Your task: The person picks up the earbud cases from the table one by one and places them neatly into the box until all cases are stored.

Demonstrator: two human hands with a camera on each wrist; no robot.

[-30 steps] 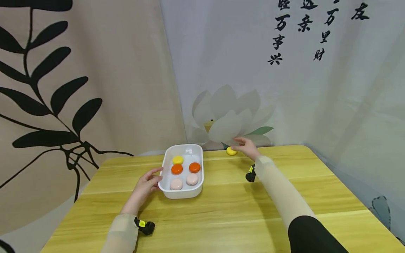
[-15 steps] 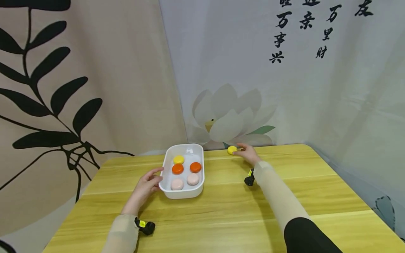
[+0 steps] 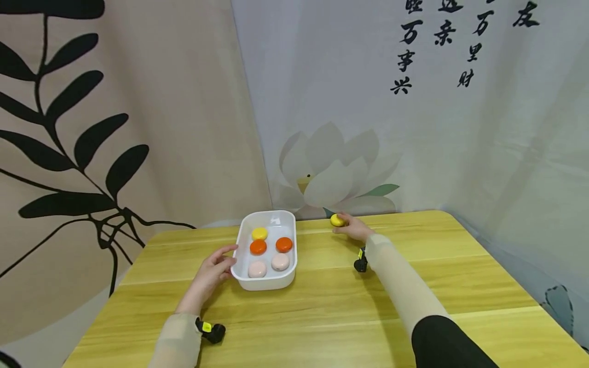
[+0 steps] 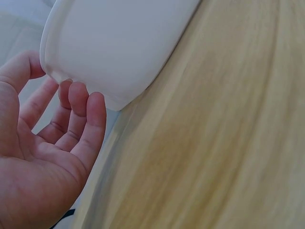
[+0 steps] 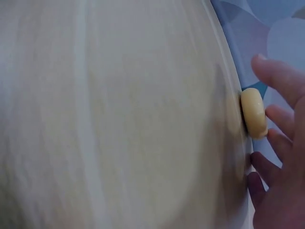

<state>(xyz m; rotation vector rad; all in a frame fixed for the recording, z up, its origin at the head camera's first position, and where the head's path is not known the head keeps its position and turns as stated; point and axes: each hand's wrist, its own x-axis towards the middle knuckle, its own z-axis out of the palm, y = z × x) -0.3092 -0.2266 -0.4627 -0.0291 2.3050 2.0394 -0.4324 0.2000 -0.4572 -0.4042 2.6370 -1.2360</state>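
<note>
At the table's back edge lies a glossy yellow disc (image 3: 337, 220) with rounded sides. My right hand (image 3: 353, 227) is beside it; in the right wrist view some fingertips are at the disc (image 5: 254, 113) while the thumb stands apart from it. A white rectangular tray (image 3: 262, 284) stands left of there. It holds another yellow disc (image 3: 259, 233), two orange discs (image 3: 258, 247) and two pale pink ones (image 3: 280, 261). My left hand (image 3: 212, 268) holds the tray's left side near the front corner. In the left wrist view its bent fingers (image 4: 96, 112) touch the tray's outer wall.
The wooden table (image 3: 322, 317) has rounded back corners. A curtain (image 3: 322, 102) printed with leaves, a lotus and characters hangs right behind its back edge. Each wrist carries a small black camera (image 3: 211, 332).
My right hand has come lower and slightly left, its fingers now closer around the yellow disc. The left hand and the tray have stayed in place.
</note>
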